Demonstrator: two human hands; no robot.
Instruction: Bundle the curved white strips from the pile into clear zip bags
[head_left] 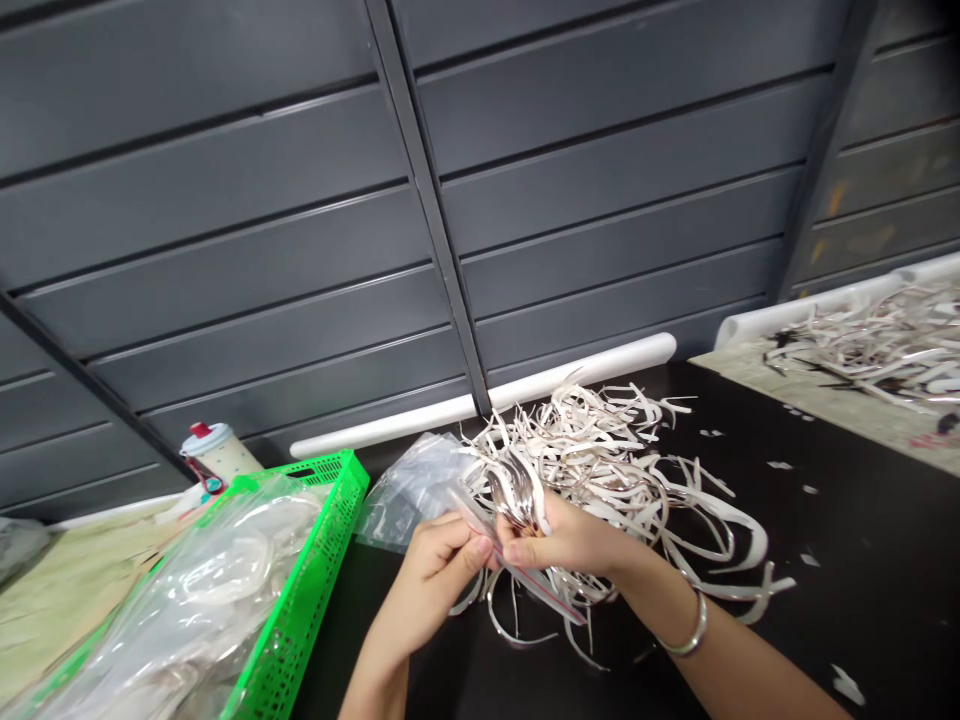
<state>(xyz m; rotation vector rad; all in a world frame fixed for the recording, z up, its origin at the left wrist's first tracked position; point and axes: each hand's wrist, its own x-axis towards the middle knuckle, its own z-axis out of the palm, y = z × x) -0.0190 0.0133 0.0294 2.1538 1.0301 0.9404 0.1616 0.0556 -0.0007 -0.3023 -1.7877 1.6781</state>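
Observation:
My left hand [439, 572] pinches the edge of a clear zip bag [551, 592], which has a red line along its mouth. Beside it, my right hand [562, 538] is closed around a bundle of white and shiny brown curved strips [516, 487]. The bundle stands up from the fingers, right at the bag's mouth; whether any of it is inside the bag I cannot tell. Behind and under my hands lies a loose pile of similar strips [600, 440]. More clear plastic bags [412, 490] lie flat just beyond my left hand.
On the left stands a green plastic crate [300, 590] with filled clear bags [225, 570] in it. A bottle with a red cap [217, 450] is behind it. White rolls [585, 365] lie along the grey wall. Another strip pile [892, 345] is at far right. Scraps dot the black table [885, 560].

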